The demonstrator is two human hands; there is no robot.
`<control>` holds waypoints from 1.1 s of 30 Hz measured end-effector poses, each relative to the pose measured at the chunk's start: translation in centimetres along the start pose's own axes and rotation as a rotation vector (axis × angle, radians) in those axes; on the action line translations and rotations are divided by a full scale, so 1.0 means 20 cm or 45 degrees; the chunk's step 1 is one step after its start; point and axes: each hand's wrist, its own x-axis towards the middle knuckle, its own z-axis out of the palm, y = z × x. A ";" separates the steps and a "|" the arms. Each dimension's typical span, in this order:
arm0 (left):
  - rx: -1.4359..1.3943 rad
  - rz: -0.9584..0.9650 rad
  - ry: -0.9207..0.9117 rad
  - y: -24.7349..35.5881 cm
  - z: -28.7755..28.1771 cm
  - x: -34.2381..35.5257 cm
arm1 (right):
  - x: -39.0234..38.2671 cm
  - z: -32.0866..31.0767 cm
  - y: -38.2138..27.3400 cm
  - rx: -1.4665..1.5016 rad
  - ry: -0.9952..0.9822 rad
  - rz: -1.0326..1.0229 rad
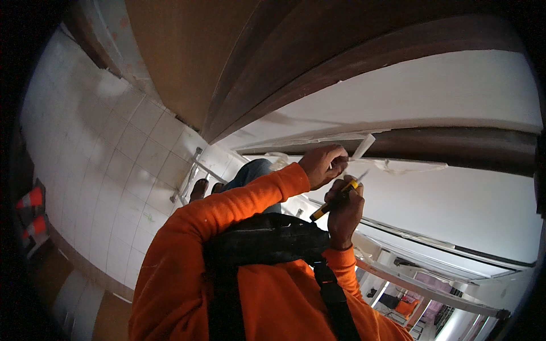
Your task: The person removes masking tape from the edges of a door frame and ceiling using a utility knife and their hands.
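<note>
My left hand is closed, its fingertips pinching a white strip that looks like tape and sticks up beyond them. My right hand grips a yellow and black utility knife, with its pale blade pointing up and away, just below the left fingertips. The blade and the strip appear apart. Both hands are close to a dark brown trim, along whose lower edge a loose whitish strip hangs.
White wall panels flank the brown trim. Metal rails, perhaps of a ladder, stand by my feet above a tiled floor. A brown wooden panel rises ahead. Orange and grey items lie far left.
</note>
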 end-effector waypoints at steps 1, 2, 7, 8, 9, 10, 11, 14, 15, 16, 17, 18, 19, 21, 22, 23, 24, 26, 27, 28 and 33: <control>-0.195 -0.109 -0.031 -0.02 0.00 -0.01 | -0.01 0.00 -0.01 -0.029 0.005 -0.029; -0.390 -0.220 -0.060 -0.05 0.00 -0.02 | -0.01 0.01 -0.01 -0.026 0.008 -0.019; -0.427 -0.734 -0.318 -0.40 -0.12 -0.23 | 0.02 0.07 0.00 -0.208 -0.100 0.011; -0.096 -0.480 -0.313 -0.48 -0.15 -0.32 | 0.04 0.07 0.04 -0.285 -0.139 0.009; 0.227 -0.223 -0.311 -0.51 -0.18 -0.40 | 0.05 0.08 0.07 -0.346 -0.122 0.000; 0.225 -0.233 -0.319 -0.50 -0.21 -0.45 | 0.05 0.09 0.09 -0.284 -0.119 0.031; 0.029 -0.610 -0.154 -0.48 -0.25 -0.49 | 0.07 0.09 0.12 -0.309 -0.137 0.017; -0.317 -0.911 0.163 -0.47 -0.33 -0.51 | 0.11 0.11 0.21 -0.375 -0.169 -0.005; -0.462 -0.831 0.301 -0.48 -0.34 -0.50 | 0.12 0.12 0.23 -0.374 -0.190 0.009; -0.461 -0.833 0.298 -0.42 -0.38 -0.47 | 0.14 0.12 0.25 -0.373 -0.206 0.023; -0.206 -0.892 0.204 -0.28 -0.44 -0.40 | 0.16 0.12 0.26 -0.370 -0.193 0.021; 0.051 -0.940 0.115 -0.17 -0.49 -0.33 | 0.18 0.12 0.26 -0.335 -0.218 0.060; 0.244 -1.067 0.035 -0.11 -0.51 -0.29 | 0.19 0.12 0.27 -0.303 -0.248 0.094; 0.213 -0.858 0.055 -0.14 -0.48 -0.31 | 0.18 0.13 0.28 -0.258 -0.245 0.101; 0.173 -0.652 0.079 -0.11 -0.46 -0.31 | 0.19 0.14 0.28 -0.220 -0.246 0.112; -0.152 -0.549 0.201 -0.07 -0.40 -0.30 | 0.18 0.16 0.25 -0.242 -0.247 0.100; -0.160 -0.538 0.194 -0.06 -0.41 -0.29 | 0.19 0.15 0.23 -0.250 -0.241 0.088; -0.271 -0.638 -0.255 0.09 -0.47 -0.24 | 0.20 0.13 0.20 -0.169 -0.272 0.070; -0.039 -0.547 -0.307 0.09 -0.47 -0.23 | 0.20 0.12 0.18 -0.196 -0.274 0.039; -0.040 -0.543 -0.309 0.08 -0.45 -0.23 | 0.20 0.12 0.17 -0.198 -0.272 0.034; 0.253 0.029 -0.028 0.15 -0.36 -0.15 | 0.18 0.15 0.09 -0.081 -0.121 -0.042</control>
